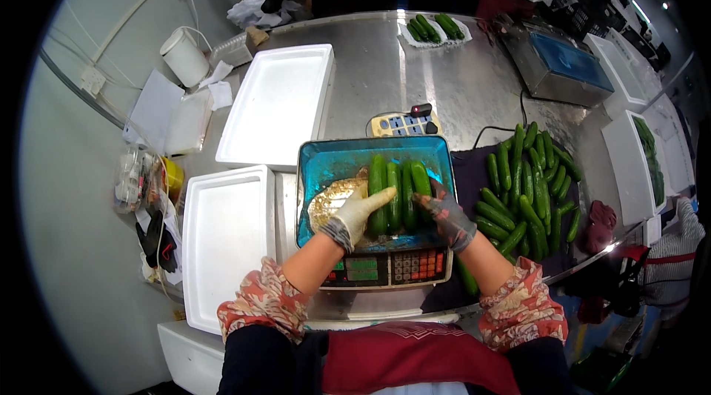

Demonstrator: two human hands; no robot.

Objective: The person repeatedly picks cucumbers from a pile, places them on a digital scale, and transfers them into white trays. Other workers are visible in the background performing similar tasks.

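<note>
Several green cucumbers (393,195) lie side by side, lengthwise, on the blue pan of a weighing scale (333,153). My left hand (354,218), in a cream glove, presses against the left side of the row, its thumb laid across the nearest cucumber. On the other side my right hand (449,218), in a dark patterned glove, grips the rightmost cucumber. The row sits between both hands; some fingertips are hidden. A pale, stained patch (329,202) shows on the pan beside my left hand. Below the pan is the scale's keypad (416,267).
A heap of cucumbers (529,187) lies on a dark cloth at the right. Two white foam boxes (278,110) (222,247) stand at the left. Wrapped cucumbers (435,29) lie at the far edge. A second scale (555,61) stands back right. Co-workers stand beyond the table.
</note>
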